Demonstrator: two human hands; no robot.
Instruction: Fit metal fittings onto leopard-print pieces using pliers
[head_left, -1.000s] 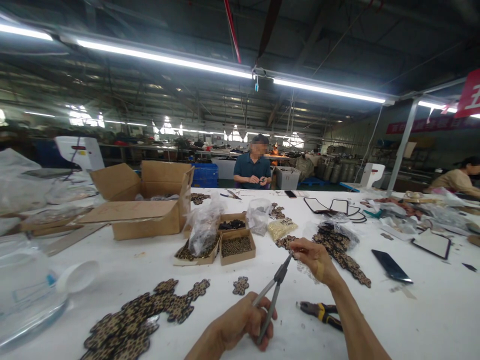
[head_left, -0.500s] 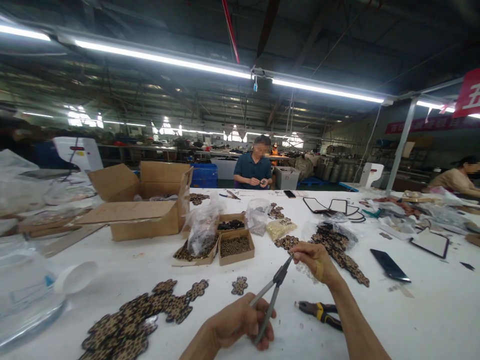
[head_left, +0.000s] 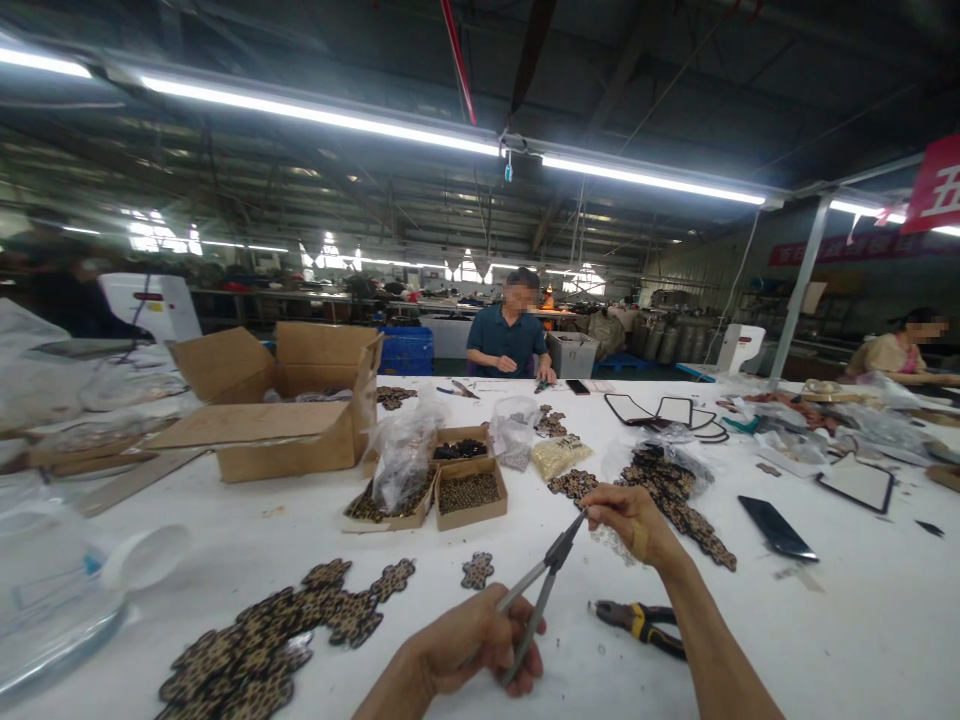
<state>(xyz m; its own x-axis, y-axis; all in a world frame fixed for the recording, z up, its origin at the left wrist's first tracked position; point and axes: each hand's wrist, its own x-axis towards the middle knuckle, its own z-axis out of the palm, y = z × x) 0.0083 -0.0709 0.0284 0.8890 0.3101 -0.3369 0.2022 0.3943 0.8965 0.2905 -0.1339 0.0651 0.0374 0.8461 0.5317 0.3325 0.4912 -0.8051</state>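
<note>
My left hand (head_left: pixel 487 640) is wrapped round the grey handles of long-nosed pliers (head_left: pixel 556 552), whose tips point up and to the right. At those tips the fingers of my right hand (head_left: pixel 626 518) are pinched together; whatever they hold is too small to make out. A single leopard-print flower piece (head_left: pixel 478 570) lies on the white table above my left hand, and a heap of similar pieces (head_left: pixel 247 650) spreads to the left. Yellow-and-black pliers (head_left: pixel 637 620) rest below my right wrist.
Small boxes of brass-coloured bits (head_left: pixel 471 493) and black bits (head_left: pixel 460 447) stand mid-table, beside plastic bags. Behind them on the left is an open carton (head_left: pixel 289 450). More patterned pieces (head_left: pixel 675 500) and a dark phone-like slab (head_left: pixel 776 527) lie right. A person (head_left: pixel 508 335) sits opposite.
My hands and the grey pliers have barely moved. Across the table, the seated person's hands have come apart, one now lower at the table edge.
</note>
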